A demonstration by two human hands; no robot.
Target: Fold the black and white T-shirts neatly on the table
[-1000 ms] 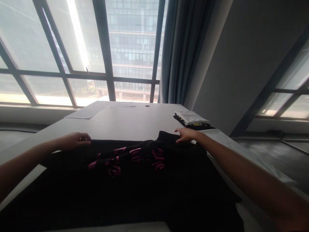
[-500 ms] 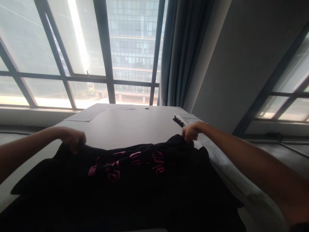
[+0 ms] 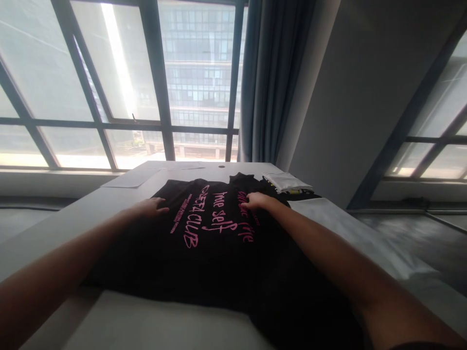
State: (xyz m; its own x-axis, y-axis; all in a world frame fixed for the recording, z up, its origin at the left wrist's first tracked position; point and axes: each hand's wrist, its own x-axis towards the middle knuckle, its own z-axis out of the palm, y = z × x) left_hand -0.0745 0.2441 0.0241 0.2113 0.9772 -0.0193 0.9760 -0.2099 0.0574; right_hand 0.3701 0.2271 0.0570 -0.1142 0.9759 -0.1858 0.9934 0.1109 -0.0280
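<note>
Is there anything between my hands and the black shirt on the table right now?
No. Both the left hand and the right hand rest flat, directly on the black shirt. The folded stack lies apart, off to the right.

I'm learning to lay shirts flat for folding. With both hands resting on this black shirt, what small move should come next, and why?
Probably sweep the right hand outward toward the far right corner. The black shirt lies mostly flat under the left hand, pink print showing, but near the folded stack its far edge bunches up, and its right side spills off the table.
</note>
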